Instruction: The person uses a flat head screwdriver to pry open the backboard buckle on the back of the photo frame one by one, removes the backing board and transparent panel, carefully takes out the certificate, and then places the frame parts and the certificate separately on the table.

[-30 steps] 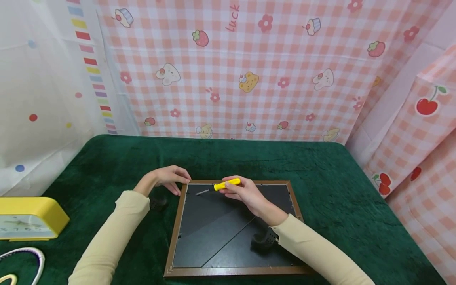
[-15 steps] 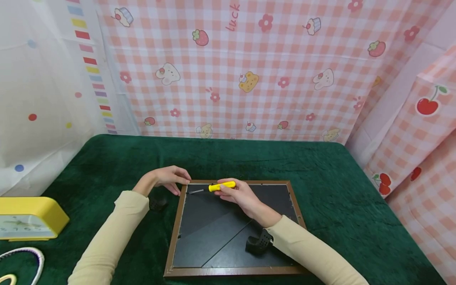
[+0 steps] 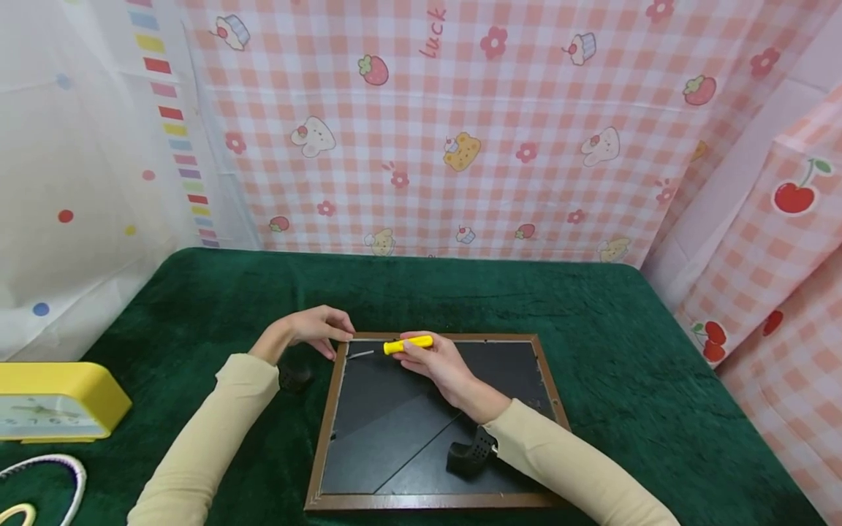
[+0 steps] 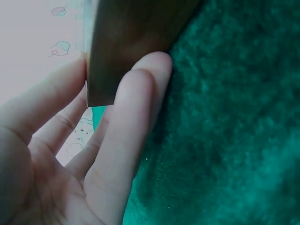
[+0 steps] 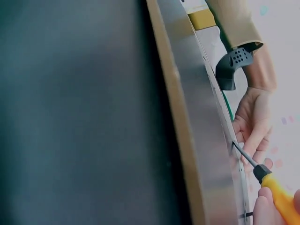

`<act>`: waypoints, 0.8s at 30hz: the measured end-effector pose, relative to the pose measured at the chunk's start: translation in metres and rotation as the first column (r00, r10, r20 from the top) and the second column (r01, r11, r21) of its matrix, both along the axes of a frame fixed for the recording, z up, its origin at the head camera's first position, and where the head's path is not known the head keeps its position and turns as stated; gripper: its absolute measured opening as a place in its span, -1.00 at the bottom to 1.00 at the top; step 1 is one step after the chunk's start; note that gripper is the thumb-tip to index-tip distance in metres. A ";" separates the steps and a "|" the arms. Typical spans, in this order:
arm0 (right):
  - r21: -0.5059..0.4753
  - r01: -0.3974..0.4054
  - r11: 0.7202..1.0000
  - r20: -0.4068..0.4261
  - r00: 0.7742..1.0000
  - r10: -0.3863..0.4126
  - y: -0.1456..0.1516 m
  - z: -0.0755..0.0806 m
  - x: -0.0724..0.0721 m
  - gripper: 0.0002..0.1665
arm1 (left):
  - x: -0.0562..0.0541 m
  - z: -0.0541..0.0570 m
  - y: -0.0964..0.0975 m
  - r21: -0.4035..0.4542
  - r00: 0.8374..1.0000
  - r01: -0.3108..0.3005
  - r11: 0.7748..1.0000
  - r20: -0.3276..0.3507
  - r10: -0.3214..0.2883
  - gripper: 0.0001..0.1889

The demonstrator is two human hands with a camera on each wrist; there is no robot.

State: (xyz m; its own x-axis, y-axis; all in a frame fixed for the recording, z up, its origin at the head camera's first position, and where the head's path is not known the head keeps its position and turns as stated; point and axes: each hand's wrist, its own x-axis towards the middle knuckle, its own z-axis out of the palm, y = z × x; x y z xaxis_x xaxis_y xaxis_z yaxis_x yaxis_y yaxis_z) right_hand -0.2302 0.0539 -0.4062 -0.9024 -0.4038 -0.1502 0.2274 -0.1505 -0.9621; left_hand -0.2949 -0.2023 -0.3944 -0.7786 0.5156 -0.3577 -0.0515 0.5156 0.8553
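Note:
A picture frame (image 3: 427, 502) with a brown rim lies back side up on the green cloth, its dark backing board (image 3: 388, 416) showing. My left hand (image 3: 316, 326) grips its far left corner; in the left wrist view, thumb and fingers stand on different faces of the brown corner (image 4: 126, 42). In my right hand (image 3: 439, 365) is a screwdriver (image 3: 409, 344) with a yellow handle, held over the board and pointing left. Its metal tip reaches the inner side of the left rim, close to the left fingers. From the right wrist, the shaft (image 5: 246, 155) meets the frame's inner edge.
A yellow clock (image 3: 66, 398) stands at the left on the green cloth (image 3: 631, 351). In front of it lie a white ring-shaped band (image 3: 77, 478) and part of a small yellow ring (image 3: 26, 513). Small dark tabs line the frame's inner edge. A checked curtain (image 3: 408, 109) hangs behind.
My right hand has moved left, carrying the screwdriver tip from over the backing board to the left rim. My left hand stays on the corner.

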 end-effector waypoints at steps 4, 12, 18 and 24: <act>-0.003 0.006 1.000 -0.035 0.999 -0.006 -0.004 -0.002 -0.002 -0.52 | -0.001 -0.001 0.001 -0.005 1.000 0.004 1.000 0.000 -0.004 -0.81; -0.046 0.050 0.998 -0.040 0.998 -0.052 -0.007 -0.003 0.002 -0.49 | -0.003 -0.002 0.001 -0.003 1.000 0.011 1.000 -0.001 -0.011 -0.84; -0.089 0.062 0.994 0.003 0.998 -0.062 -0.007 -0.005 0.004 -0.49 | -0.002 -0.002 0.000 -0.007 1.000 -0.008 1.000 0.004 0.008 -0.84; -0.092 0.077 0.993 0.004 0.997 -0.077 -0.006 -0.006 0.005 -0.50 | -0.002 -0.002 0.000 -0.002 1.000 -0.007 1.000 0.013 0.007 -0.82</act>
State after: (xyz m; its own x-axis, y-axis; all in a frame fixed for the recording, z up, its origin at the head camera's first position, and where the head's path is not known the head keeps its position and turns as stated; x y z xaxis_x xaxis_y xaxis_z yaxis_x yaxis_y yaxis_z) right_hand -0.2256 0.0475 -0.4120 -0.9314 -0.3450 -0.1161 0.2121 -0.2554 -0.9433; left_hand -0.2965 -0.2021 -0.3959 -0.7775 0.5098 -0.3684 -0.0657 0.5167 0.8536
